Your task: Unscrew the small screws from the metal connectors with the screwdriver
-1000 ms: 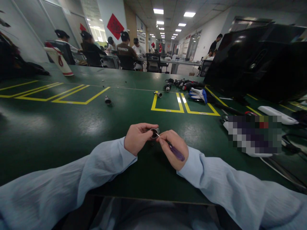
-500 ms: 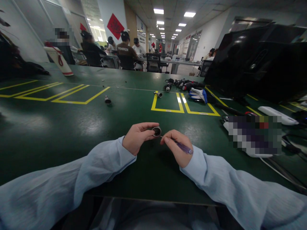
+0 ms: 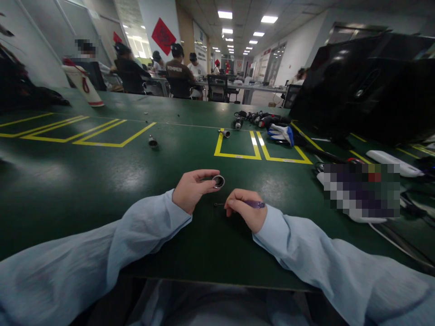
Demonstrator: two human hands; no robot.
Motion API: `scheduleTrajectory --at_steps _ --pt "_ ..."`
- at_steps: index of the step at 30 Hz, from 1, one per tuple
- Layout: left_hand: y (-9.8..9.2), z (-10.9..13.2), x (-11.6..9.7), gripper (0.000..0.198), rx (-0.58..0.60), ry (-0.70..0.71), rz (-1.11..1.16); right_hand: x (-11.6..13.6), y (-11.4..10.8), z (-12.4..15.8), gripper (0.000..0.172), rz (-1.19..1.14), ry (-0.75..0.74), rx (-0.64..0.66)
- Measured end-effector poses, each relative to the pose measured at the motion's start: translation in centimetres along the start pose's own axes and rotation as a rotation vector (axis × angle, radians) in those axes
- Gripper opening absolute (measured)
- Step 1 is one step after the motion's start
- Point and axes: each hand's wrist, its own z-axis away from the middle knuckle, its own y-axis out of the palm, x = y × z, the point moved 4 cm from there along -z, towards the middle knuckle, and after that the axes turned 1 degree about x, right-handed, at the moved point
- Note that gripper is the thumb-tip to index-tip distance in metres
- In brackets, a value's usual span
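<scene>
My left hand (image 3: 190, 190) pinches a round, hollow metal part (image 3: 219, 181) by its rim, its open end facing me. To the lower right, my right hand (image 3: 245, 208) is closed around a small screwdriver (image 3: 254, 204) with a translucent purple handle. Its thin shaft points left, below the metal part and apart from it. A tiny dark piece (image 3: 215, 205) sits at the shaft's tip; what it is cannot be made out. Farther off on the green table lie a similar metal part (image 3: 152, 142) at left and another (image 3: 224, 133) near a yellow tape outline.
Blue-and-white gloves (image 3: 281, 135) and dark cabled tools (image 3: 261, 118) lie at the back right. A large black case or screen (image 3: 356, 90) rises at right, with a white power strip (image 3: 394, 164) before it. A paper cup (image 3: 84, 86) stands at far left. People sit beyond the table.
The screwdriver tip has come out of the metal part and moved down and left, with a tiny dark piece now at its end. My left hand has shifted slightly up and left.
</scene>
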Motion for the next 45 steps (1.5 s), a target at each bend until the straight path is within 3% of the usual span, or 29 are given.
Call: scheduleTrajectory --at_steps 6,12,14,19,25,33,45 --pt "0.1 0.1 0.0 0.030 0.008 -0.011 -0.023 0.3 -0.1 -0.4 0.016 0.037 0.008 0.016" --pt "0.1 0.0 -0.1 0.029 0.012 -0.020 -0.003 0.0 -1.0 -0.5 0.019 0.121 0.258 0.142" --pt "0.1 0.0 -0.1 0.029 0.002 -0.017 0.014 0.1 -1.0 -0.4 0.019 0.149 0.162 0.092" --pt "0.0 0.0 -0.2 0.027 -0.057 -0.025 0.058 1.2 -0.4 0.6 0.020 0.289 -0.311 -0.062" --pt "0.2 0.1 -0.2 0.027 -0.061 -0.027 0.043 2.6 -1.0 1.4 0.016 0.419 -0.599 -0.155" --pt "0.3 0.6 -0.3 0.030 -0.013 0.033 0.019 2.6 -0.5 0.9 0.013 0.533 -0.767 -0.167" --pt "0.3 0.8 -0.6 0.024 -0.046 0.092 -0.079 2.7 0.2 1.3 0.012 0.675 -0.788 -0.089"
